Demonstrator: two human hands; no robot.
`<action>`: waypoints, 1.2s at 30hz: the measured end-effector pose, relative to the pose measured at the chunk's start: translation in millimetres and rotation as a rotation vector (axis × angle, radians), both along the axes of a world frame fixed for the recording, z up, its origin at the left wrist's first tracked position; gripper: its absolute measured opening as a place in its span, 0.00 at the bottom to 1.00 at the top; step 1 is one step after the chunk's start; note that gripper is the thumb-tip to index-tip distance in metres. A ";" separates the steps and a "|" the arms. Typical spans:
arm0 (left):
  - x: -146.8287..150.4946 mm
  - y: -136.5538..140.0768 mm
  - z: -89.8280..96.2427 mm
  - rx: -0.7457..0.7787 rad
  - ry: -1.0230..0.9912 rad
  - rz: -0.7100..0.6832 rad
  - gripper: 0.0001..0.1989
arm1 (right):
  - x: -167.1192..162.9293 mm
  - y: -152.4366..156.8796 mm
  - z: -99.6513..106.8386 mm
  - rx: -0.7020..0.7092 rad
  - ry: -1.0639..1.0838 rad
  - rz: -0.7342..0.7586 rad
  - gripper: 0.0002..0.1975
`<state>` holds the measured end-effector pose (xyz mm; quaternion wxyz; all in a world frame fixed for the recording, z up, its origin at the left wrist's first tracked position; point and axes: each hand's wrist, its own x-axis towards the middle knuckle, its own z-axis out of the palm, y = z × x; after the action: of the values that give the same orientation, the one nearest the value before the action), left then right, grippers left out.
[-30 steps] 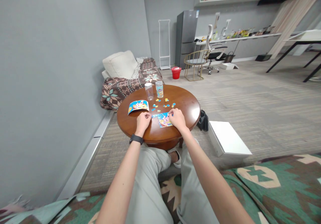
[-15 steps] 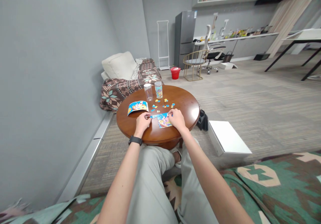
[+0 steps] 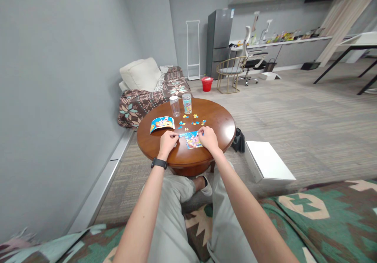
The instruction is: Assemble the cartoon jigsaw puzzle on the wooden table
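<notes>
A partly joined jigsaw puzzle [image 3: 193, 140], blue with a colourful cartoon picture, lies flat on the round wooden table [image 3: 150, 147]. My left hand [image 3: 168, 143], a black watch on its wrist, pinches a small blue puzzle piece at the puzzle's upper left edge; the fingers mostly cover it. Against the right side of the puzzle, my right hand [image 3: 207, 138] has its curled fingers closed on the edge. Several loose puzzle pieces [image 3: 195, 123] lie beyond, in blue and yellow. A curved picture sheet [image 3: 162, 124] is to the left.
Behind the loose pieces stand a clear jar [image 3: 174, 106] with a white lid and a printed jar [image 3: 187, 103]. A white box [image 3: 270, 160] sits on the floor at right, near a black bag [image 3: 238, 140]. A covered couch [image 3: 153, 88] is beyond the table.
Both hands stay at the puzzle's sides with only slight finger movement. The view has shifted a little, and my legs below the table have moved, with one foot now showing more.
</notes>
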<state>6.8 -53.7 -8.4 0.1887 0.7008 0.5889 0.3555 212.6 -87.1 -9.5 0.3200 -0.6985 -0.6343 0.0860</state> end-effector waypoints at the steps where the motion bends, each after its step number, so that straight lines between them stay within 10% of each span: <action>1: -0.1 0.0 0.2 0.001 0.001 -0.001 0.08 | 0.0 0.0 0.1 0.000 0.000 0.000 0.12; 36: 1.4 -1.3 0.8 -0.049 0.003 0.003 0.12 | 6.0 7.5 -6.4 0.110 0.256 -0.021 0.10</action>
<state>8.2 -54.9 -7.6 0.2044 0.6956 0.5989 0.3403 218.6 -79.6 -16.0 0.4370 -0.6697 -0.5848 0.1362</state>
